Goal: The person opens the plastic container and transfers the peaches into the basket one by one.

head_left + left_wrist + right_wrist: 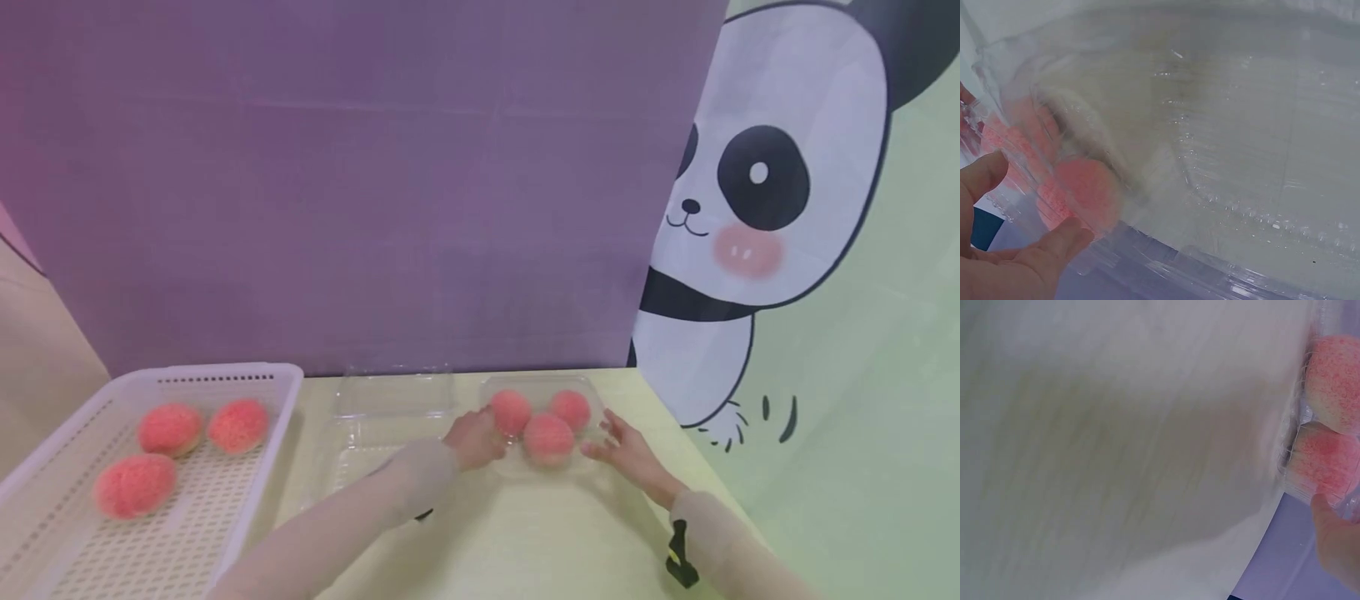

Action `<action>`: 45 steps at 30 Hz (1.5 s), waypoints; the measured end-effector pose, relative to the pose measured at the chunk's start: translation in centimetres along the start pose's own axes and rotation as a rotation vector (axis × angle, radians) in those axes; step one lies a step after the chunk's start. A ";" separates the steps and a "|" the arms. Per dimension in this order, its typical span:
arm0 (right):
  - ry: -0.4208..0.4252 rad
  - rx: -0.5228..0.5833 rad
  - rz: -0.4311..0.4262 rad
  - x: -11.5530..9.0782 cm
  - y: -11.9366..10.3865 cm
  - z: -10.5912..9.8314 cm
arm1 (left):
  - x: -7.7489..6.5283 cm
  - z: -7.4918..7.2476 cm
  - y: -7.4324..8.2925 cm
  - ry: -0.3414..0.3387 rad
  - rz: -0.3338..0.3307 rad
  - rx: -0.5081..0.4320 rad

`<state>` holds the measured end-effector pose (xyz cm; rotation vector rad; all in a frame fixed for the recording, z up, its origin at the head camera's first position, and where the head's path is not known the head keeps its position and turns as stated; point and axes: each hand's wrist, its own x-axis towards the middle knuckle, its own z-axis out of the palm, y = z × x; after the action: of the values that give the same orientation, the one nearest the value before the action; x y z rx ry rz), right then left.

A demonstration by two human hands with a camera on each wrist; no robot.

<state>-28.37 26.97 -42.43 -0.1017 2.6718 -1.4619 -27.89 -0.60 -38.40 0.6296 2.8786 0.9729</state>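
Three round buns with rough pink tops [549, 439] sit close together in a clear plastic box [501, 382] towards the back of the table. My left hand [476, 438] is at the box's left side; in the left wrist view its thumb [985, 175] and a finger [1063, 240] lie spread at the clear wall, beside the pink buns [1079, 194]. At the right side, my right hand [628, 454] has its fingers apart. One straight finger [1325, 515] is right at the box wall in the right wrist view, overlapping a bun [1325, 459].
Left of the filled box, a clear plastic clamshell box [337, 408] lies opened out, partly behind my left forearm. A white perforated basket [279, 400] at the far left holds three more pink buns [171, 429]. A purple backdrop [375, 208] rises behind the pale table [525, 542].
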 end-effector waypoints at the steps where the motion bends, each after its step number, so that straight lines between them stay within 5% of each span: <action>1: 0.002 -0.002 0.003 -0.1 0.0 0.1 | -0.2 0.0 0.0 0.000 -0.001 0.003; 12: 0.018 -0.025 0.013 -0.8 -0.4 0.7 | -1.1 -0.1 0.0 0.004 -0.014 0.018; 19: 0.006 -0.013 -0.004 -0.6 -0.1 0.1 | -0.8 -0.2 0.8 -0.021 0.069 0.134; 25: -0.012 -0.005 -0.083 0.1 0.6 -0.4 | -0.3 0.3 1.1 -0.031 0.145 0.300; 40: -0.056 0.037 -0.124 0.7 1.2 0.3 | -0.1 1.4 0.6 -0.052 0.259 0.727; 45: -0.090 0.089 -0.152 0.6 1.6 0.2 | -0.1 1.9 0.5 -0.052 0.393 1.115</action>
<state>-29.01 27.65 -43.91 -0.3624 2.5724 -1.5757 -27.27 0.77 -39.61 1.2242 3.0669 -0.7831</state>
